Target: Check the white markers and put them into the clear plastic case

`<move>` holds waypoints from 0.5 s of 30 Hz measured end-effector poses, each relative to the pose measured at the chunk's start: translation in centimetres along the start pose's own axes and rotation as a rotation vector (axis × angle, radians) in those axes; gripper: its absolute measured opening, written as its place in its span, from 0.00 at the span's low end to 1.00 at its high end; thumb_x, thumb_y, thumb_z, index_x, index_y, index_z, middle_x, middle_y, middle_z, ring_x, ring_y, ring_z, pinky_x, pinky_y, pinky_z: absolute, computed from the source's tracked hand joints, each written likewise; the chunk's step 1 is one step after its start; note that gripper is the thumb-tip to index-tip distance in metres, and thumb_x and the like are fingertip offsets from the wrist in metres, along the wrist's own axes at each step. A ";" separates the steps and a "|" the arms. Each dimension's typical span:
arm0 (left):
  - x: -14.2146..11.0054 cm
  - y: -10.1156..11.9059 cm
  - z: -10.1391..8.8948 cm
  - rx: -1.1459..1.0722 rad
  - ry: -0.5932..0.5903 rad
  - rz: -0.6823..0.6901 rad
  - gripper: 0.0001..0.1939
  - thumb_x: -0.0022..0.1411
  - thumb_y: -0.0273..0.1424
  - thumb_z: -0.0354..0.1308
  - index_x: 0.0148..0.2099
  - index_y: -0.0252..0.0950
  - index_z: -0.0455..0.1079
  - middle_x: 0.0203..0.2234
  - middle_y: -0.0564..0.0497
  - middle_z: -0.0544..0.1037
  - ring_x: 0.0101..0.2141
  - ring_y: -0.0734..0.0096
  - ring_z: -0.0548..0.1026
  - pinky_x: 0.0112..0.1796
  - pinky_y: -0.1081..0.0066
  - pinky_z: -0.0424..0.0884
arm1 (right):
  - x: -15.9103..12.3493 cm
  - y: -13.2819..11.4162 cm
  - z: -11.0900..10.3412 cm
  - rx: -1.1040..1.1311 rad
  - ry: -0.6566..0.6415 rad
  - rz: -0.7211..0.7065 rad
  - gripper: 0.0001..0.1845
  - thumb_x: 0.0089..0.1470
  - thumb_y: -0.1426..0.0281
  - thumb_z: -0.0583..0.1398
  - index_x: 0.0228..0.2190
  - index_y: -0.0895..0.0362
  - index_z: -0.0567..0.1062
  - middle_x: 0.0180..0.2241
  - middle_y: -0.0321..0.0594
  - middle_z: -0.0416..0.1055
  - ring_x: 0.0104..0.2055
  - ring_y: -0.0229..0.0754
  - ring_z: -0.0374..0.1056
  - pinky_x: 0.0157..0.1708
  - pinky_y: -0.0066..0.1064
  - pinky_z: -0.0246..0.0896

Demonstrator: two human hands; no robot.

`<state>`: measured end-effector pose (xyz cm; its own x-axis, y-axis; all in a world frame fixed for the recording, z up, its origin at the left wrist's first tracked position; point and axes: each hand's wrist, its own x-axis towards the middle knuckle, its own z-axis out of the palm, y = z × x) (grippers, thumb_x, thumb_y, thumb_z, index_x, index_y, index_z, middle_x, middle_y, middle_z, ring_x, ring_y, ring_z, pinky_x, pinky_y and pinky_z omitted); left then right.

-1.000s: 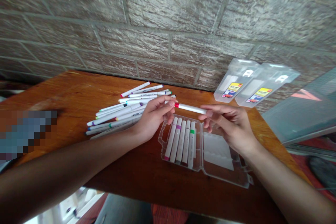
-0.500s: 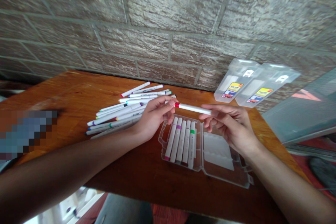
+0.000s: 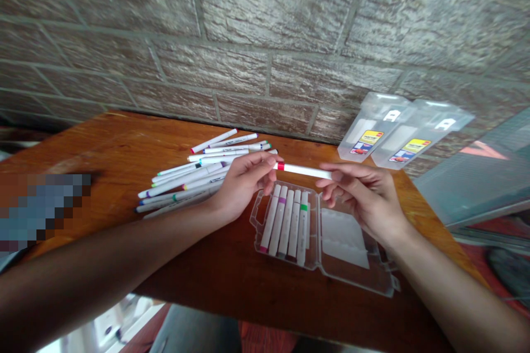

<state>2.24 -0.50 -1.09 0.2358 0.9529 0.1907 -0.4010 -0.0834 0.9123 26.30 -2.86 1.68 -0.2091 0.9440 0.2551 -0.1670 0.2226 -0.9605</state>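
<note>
A white marker (image 3: 305, 170) with a red band is held level between both hands, above an open clear plastic case. My left hand (image 3: 250, 177) pinches the end by the red band. My right hand (image 3: 364, 193) grips the other end between thumb and fingers. Below, the clear case (image 3: 318, 256) lies unfolded, with several white markers (image 3: 285, 223) side by side in its left half and a white paper (image 3: 343, 237) in the right half. Left of the case a loose pile of white markers (image 3: 182, 182) with coloured bands lies partly behind my left hand and forearm.
Two shut clear plastic cases (image 3: 372, 127) with yellow labels stand against the stone-block wall (image 3: 281, 16) at the back right. The wooden table (image 3: 207, 281) ends at a front edge above my legs. A blurred, pixelated object (image 3: 41, 209) is at far left.
The marker has shifted slightly, and a little more of its white end shows beyond the red band at my left fingers. Both hands stay almost in place.
</note>
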 end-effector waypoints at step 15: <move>-0.4 0.4 0.3 -0.043 -0.048 0.019 0.14 0.65 0.36 0.68 0.48 0.32 0.83 0.31 0.44 0.85 0.21 0.77 0.71 0.23 0.74 0.67 | 1.2 -0.1 -0.2 0.041 0.236 0.102 0.10 0.49 0.67 0.73 0.34 0.58 0.87 0.26 0.41 0.82 0.21 0.35 0.73 0.19 0.22 0.70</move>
<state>2.30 -0.97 -0.69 0.2699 0.9360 0.2259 -0.4432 -0.0875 0.8921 26.31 -1.71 2.04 0.0033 0.9929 0.1193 -0.1966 0.1176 -0.9734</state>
